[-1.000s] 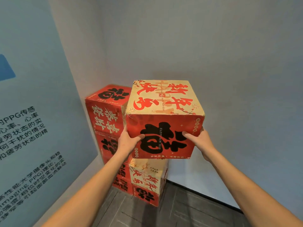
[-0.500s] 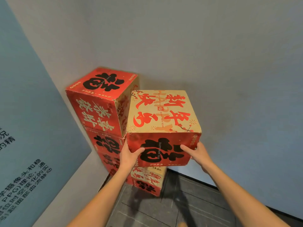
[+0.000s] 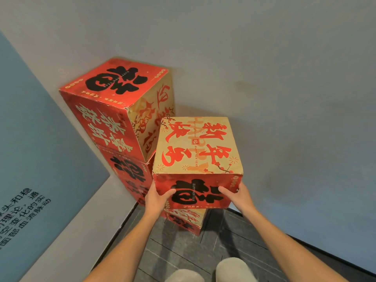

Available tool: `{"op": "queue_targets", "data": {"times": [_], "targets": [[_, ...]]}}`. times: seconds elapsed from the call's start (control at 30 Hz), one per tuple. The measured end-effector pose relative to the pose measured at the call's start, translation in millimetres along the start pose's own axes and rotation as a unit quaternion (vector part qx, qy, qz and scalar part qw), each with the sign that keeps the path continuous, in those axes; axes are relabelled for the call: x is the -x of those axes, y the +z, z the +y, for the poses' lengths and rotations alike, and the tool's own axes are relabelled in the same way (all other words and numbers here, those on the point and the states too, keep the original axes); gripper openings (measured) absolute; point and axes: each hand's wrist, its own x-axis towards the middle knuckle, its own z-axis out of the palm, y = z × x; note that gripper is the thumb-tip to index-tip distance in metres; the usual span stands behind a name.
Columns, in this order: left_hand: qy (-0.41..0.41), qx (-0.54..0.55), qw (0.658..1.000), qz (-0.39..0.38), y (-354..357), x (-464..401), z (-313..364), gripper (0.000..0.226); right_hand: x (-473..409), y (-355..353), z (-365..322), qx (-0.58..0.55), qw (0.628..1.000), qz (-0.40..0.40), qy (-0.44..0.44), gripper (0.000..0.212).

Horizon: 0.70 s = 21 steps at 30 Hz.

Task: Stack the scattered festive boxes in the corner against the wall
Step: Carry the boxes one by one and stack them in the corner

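I hold a red-and-tan festive box [image 3: 196,151] with a tan top and a red front bearing a black character. My left hand [image 3: 156,197] grips its lower left edge and my right hand [image 3: 237,196] grips its lower right edge, thumbs on the front face. It sits just over another festive box [image 3: 185,220] on the floor; whether they touch is hidden. To the left, a taller stack stands in the corner, its top red box [image 3: 118,102] above a second red box [image 3: 132,176].
A grey wall [image 3: 264,78] runs behind the stack and a blue panel with printed text [image 3: 30,149] lies to the left. The dark tiled floor [image 3: 183,257] shows below, with my two slippers [image 3: 211,271] at the bottom edge.
The held box has come down from chest height to just above the lower box. My view has tilted downward, showing the floor and my feet.
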Motion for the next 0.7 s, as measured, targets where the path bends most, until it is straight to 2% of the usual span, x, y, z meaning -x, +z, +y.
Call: {"op": "queue_targets", "data": {"times": [0.1,0.27,0.5,0.7], "targets": [[-0.014,-0.007,1.0,0.005,11,-13,-17,0.07,-12,8,13,0.002,1.0,0.004,0.011,0.052],[-0.033,0.0,0.999,0.02,17,-30,-58,0.068,-18,30,51,0.017,1.0,0.002,0.019,0.048],[-0.052,0.009,0.998,0.025,21,-39,-83,0.061,-18,46,66,0.011,0.999,0.04,0.031,0.048],[-0.033,-0.001,0.999,0.008,27,-36,-76,0.065,-23,36,64,0.01,0.999,0.032,0.041,0.054]]}}
